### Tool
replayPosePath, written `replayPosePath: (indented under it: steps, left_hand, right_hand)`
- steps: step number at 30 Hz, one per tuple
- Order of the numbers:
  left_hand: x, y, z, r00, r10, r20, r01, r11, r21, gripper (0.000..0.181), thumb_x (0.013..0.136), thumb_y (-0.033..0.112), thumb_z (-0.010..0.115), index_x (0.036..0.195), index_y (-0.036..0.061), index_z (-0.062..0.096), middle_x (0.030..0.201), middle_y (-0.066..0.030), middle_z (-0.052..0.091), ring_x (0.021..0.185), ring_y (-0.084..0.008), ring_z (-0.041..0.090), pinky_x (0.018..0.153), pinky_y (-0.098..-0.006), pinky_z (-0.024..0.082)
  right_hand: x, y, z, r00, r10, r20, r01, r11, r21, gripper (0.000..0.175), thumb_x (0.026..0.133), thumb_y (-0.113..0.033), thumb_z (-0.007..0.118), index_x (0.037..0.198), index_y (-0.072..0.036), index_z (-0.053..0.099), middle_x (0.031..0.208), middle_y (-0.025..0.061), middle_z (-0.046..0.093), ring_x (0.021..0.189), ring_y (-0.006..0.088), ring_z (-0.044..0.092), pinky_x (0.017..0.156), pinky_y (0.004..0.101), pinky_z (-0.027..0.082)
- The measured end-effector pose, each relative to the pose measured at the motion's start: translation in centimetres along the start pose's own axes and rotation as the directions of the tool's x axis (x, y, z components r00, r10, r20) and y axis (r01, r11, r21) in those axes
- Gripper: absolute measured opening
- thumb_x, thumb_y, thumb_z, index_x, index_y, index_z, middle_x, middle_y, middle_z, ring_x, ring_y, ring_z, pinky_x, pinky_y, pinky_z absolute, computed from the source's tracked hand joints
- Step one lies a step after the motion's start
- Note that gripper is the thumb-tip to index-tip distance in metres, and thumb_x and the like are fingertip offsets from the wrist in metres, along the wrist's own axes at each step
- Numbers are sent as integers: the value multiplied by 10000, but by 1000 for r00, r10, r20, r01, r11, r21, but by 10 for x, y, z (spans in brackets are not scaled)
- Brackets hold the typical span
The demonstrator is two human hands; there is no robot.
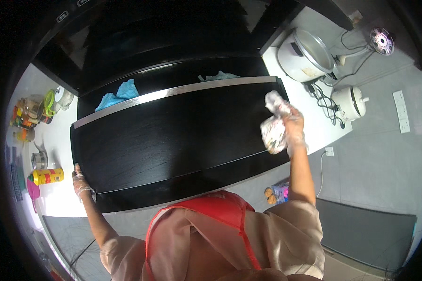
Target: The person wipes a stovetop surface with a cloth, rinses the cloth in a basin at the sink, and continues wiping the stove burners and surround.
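Observation:
A wide black range-hood-like unit (183, 133) with a silver trim strip (176, 92) spans the view before me. My right hand (294, 127), in a clear plastic glove, grips a crumpled white patterned cloth (274, 135) over the unit's right end. The cloth is slightly blurred. My left hand (81, 183), also gloved in clear plastic, touches the unit's lower left edge; whether its fingers grip there is unclear. A blue cloth (119, 95) lies behind the trim at left, and a greyish cloth (219, 76) shows behind it at right.
On the white counter at right stand a rice cooker (304, 58), a small white lidded pot (350, 104) and black power cords (325, 103). At left are a yellow bottle (48, 176), a metal pan (39, 159), a pink scoop (33, 191) and several jars (30, 109).

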State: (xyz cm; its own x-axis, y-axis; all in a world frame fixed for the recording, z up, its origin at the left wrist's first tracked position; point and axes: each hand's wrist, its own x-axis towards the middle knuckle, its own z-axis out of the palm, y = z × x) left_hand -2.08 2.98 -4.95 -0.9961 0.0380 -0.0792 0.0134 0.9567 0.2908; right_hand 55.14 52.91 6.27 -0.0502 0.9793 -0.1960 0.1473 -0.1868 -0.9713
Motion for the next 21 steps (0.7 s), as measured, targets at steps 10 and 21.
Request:
replayPosePath:
  steps: [10, 21]
  left_hand:
    - [-35, 46, -27, 998, -23, 57, 24, 1000, -20, 744, 875, 637, 320, 1217, 0, 497, 1125, -285, 558, 1087, -396, 525, 909, -416, 424]
    - [-42, 48, -33, 1000, 14, -11, -13, 999, 53, 673, 883, 597, 361, 1184, 14, 513, 1050, -267, 598, 999, -403, 575, 852, -443, 462]
  right_hand:
    - [17, 7, 142, 592, -476, 650, 802, 430, -415, 477, 698, 31, 575, 1135, -160, 587, 1158, 148, 542, 1081, 308, 504, 940, 396, 402]
    - [-39, 15, 257, 488, -545, 681, 833, 56, -551, 303, 754, -136, 556, 1023, -7, 607, 1085, 192, 580, 1028, 336, 532, 907, 413, 406]
